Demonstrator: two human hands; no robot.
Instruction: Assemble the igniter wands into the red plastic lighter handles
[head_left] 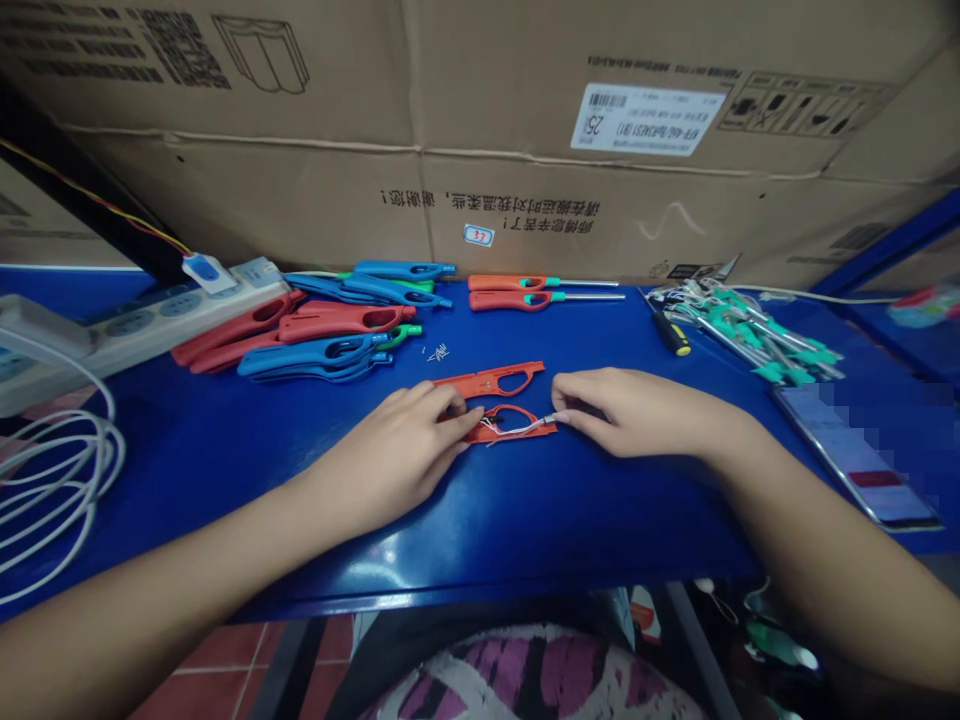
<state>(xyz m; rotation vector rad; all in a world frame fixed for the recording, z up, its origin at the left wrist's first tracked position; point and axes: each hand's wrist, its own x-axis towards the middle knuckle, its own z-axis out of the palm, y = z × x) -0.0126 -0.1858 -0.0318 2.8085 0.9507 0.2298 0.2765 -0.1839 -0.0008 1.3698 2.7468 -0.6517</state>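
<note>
An orange lighter handle half (549, 431) lies on the blue table with white wires (517, 431) running along it. My left hand (409, 440) grips its left end, thumb and fingers closed around the shell and wires. At the other end, my right hand (615, 408) pinches the small silvery tip of the wires between thumb and forefinger. Just behind lies a second orange handle half (491, 381), its left end partly hidden by my left hand. What sits inside the held half under my left fingers is hidden.
Blue handle shells (315, 360) and red ones (345, 320) are piled at left. Two assembled lighters (517, 299) lie behind. Teal-tipped metal rods (757, 330), a screwdriver (667, 332) and a phone (862, 460) are at right. A power strip (142, 320) and coiled white cable (97, 470) occupy the left.
</note>
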